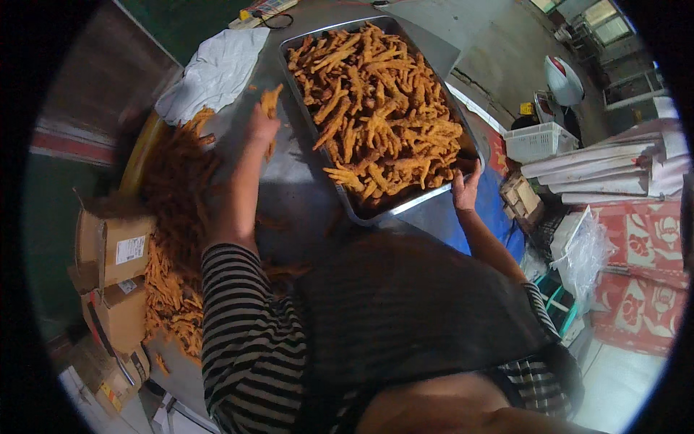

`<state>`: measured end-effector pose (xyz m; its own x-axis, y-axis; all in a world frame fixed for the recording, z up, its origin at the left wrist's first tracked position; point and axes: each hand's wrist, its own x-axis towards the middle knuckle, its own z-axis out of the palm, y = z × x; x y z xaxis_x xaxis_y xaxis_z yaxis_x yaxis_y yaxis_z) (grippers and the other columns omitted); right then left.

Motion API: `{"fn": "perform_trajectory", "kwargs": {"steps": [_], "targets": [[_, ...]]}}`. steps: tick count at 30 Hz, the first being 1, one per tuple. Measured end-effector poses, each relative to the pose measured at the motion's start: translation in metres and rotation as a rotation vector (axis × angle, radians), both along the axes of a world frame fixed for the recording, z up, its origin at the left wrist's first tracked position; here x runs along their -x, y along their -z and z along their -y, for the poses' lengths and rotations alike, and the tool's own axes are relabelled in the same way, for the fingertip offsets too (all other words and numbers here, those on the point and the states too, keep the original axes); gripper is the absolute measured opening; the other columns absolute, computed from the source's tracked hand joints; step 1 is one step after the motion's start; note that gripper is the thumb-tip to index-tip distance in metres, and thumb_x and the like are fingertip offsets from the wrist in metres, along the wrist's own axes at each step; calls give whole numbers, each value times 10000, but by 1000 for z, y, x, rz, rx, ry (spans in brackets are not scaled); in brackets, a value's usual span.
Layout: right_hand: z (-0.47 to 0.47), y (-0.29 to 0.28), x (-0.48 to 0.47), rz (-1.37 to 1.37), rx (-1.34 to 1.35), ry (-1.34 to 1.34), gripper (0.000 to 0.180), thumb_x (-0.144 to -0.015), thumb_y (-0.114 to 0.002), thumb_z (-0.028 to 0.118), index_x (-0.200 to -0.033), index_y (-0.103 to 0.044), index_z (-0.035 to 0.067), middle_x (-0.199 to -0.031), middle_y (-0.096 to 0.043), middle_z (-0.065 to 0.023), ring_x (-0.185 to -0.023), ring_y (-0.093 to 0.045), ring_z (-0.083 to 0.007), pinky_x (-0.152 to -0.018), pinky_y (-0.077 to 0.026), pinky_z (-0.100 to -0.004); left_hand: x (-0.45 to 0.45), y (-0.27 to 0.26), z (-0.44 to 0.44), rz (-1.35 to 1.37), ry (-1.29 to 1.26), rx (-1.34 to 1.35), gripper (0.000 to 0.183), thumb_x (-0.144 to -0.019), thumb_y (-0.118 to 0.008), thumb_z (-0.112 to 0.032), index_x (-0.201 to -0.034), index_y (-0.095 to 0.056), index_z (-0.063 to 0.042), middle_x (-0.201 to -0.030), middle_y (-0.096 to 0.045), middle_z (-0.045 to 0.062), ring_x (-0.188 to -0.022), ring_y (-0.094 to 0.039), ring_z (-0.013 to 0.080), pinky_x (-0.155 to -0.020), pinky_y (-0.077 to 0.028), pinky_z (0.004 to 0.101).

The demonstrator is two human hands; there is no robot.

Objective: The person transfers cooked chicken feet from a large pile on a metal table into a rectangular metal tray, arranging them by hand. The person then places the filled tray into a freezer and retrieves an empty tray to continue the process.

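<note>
A deep rectangular metal tray, heaped with orange-brown fried chicken feet, lies on a metal table. My right hand grips the rim at the tray's near right corner, fingers partly hidden. To the left of the tray, my left hand, slightly blurred, holds a few chicken feet above the table. A large loose pile of chicken feet spreads along the table's left side, partly covered by my left arm and its shadow.
A white woven sack lies at the far left of the table. Cardboard boxes stand beside the pile. Beyond the table's right side are a white plastic crate, a blue sheet and clear plastic wrap. A device with a cable sits at the far edge.
</note>
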<state>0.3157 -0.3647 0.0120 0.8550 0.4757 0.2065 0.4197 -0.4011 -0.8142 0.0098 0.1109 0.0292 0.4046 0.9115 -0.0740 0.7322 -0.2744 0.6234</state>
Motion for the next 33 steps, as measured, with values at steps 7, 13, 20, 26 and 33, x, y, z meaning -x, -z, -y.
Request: {"fn": "perform_trajectory", "kwargs": {"steps": [7, 13, 20, 26, 33], "targets": [[-9, -14, 11, 117, -22, -10, 682, -903, -593, 207, -1462, -262, 0, -1248, -541, -174, -1154, -511, -317, -1041, -362, -387, -126, -86, -2, 501, 330, 31, 772, -755, -790, -329, -1367, -430, -26, -1277, -565, 216, -1159, -568, 338, -974, -456, 420], [-2, 0, -5, -17, -86, -80, 712, -915, -616, 193, -1487, -238, 1, -1335, -495, -167, -1236, -467, -262, -1074, -323, -349, -87, -101, 43, 317, 288, -75, 733, -876, -649, -512, -1433, -399, -106, -1457, -400, 201, -1273, -480, 382, -1014, -434, 488], [-3, -4, -2, -2, 13, -100, 783, -928, -610, 321, -1496, -188, -13, -1472, -333, -251, -1361, -340, -349, -1135, -252, -397, 165, 25, 215, -518, 592, -752, 777, -741, -682, -558, -1414, -469, -231, -1517, -301, 163, -1404, -292, 364, -1076, -185, 692], [4, 9, -16, 14, -32, -131, 789, -921, -609, 324, -1484, -190, -36, -1437, -359, -260, -1320, -376, -353, -1114, -280, -410, 226, -17, 323, -370, 587, -459, 679, -780, -678, -473, -1349, -517, -139, -1360, -463, 153, -1312, -385, 364, -1013, -318, 642], [2, 5, -15, -44, -59, -143, 752, -923, -610, 266, -1468, -202, -53, -1361, -437, -217, -1243, -438, -306, -1084, -314, -385, 234, 2, 259, -334, 182, -291, 604, -791, -672, -378, -1344, -518, -189, -1420, -405, 188, -1202, -482, 387, -992, -401, 540]]}}
